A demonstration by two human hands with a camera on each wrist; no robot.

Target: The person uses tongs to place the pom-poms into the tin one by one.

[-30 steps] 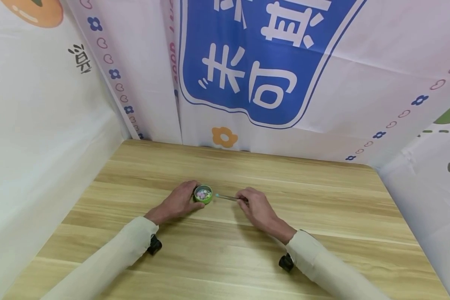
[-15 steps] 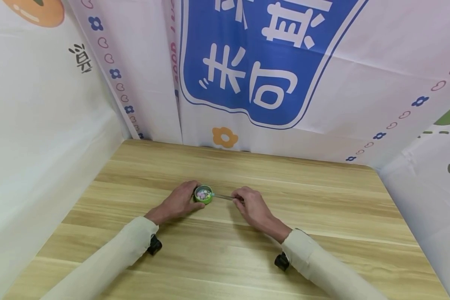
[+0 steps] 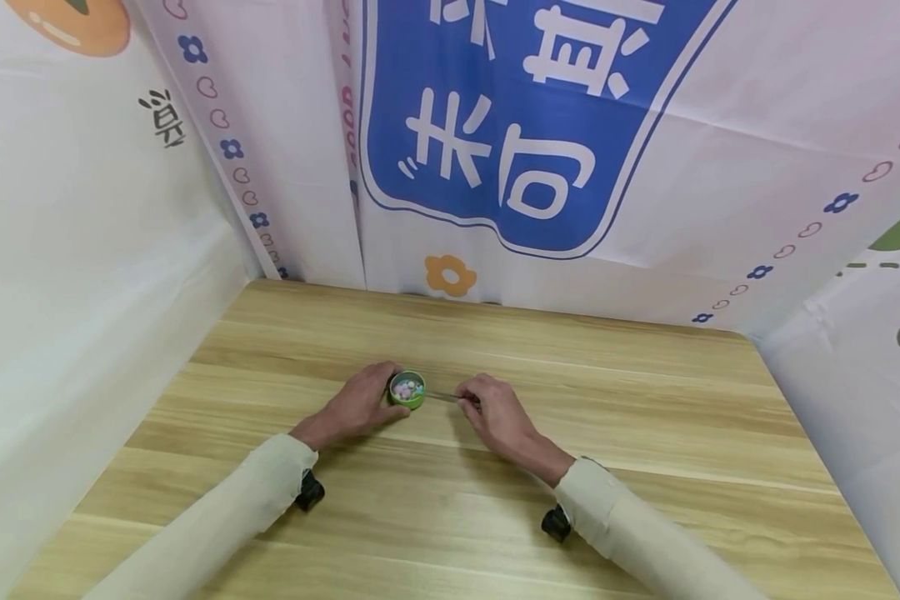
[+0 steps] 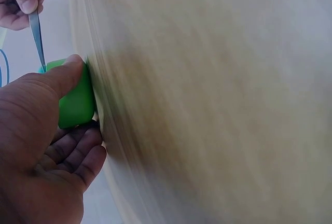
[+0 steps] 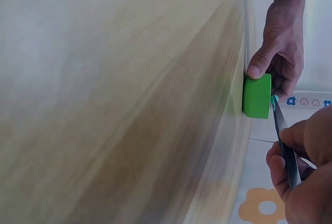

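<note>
A small round green tin [image 3: 408, 404] stands on the table, with several pastel beads [image 3: 402, 389] inside. My left hand [image 3: 356, 403] grips it, thumb at the near side and fingers at the far side. From the right, my right hand [image 3: 498, 417] pinches metal tweezers [image 3: 441, 396]. Their tips reach over the tin's rim. At the tips sits a turquoise bead [image 5: 274, 99], just at the tin's mouth in the right wrist view. The left wrist view shows the thumb pressed against the green wall and the tweezers [image 4: 37, 37] coming down to the rim.
Both hands work over a wood-grain table [image 3: 450, 517]. A printed white cloth [image 3: 645, 275] hangs along its back edge, and more cloth stands at the left and right sides. Black wrist cameras [image 3: 310, 492] sit under both sleeves.
My right hand has moved left, carrying the turquoise bead on the tweezers from beside the tin to over its mouth. My left hand and the tin have stayed in place.
</note>
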